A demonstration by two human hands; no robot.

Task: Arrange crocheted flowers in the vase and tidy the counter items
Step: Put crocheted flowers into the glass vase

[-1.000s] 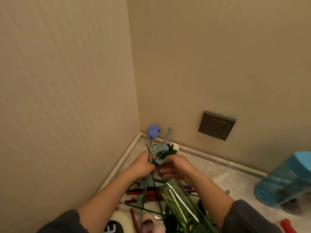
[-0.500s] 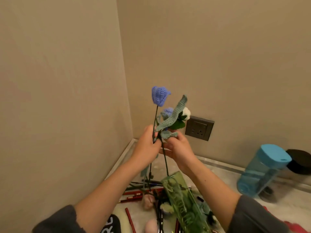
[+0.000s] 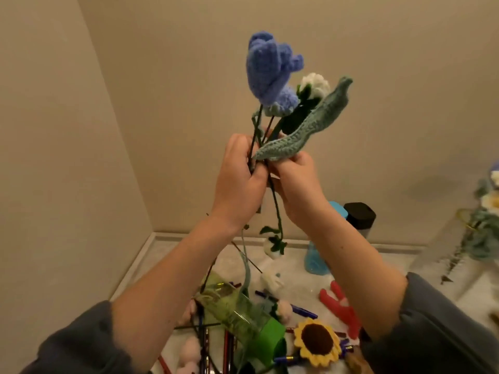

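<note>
Nearest, the green vase (image 3: pixel 237 311) leans among clutter on the table (image 3: pixel 297 273), mouth up and far-left, below the raised hands. The left hand (image 3: pixel 240 182), nearer the mouth, and right hand (image 3: pixel 297 187) curl their fingers (image 3: pixel 258 182) round the crocheted flowers (image 3: pixel 267 68), whose stems run roughly upright; open air reaches the corner walls.
</note>
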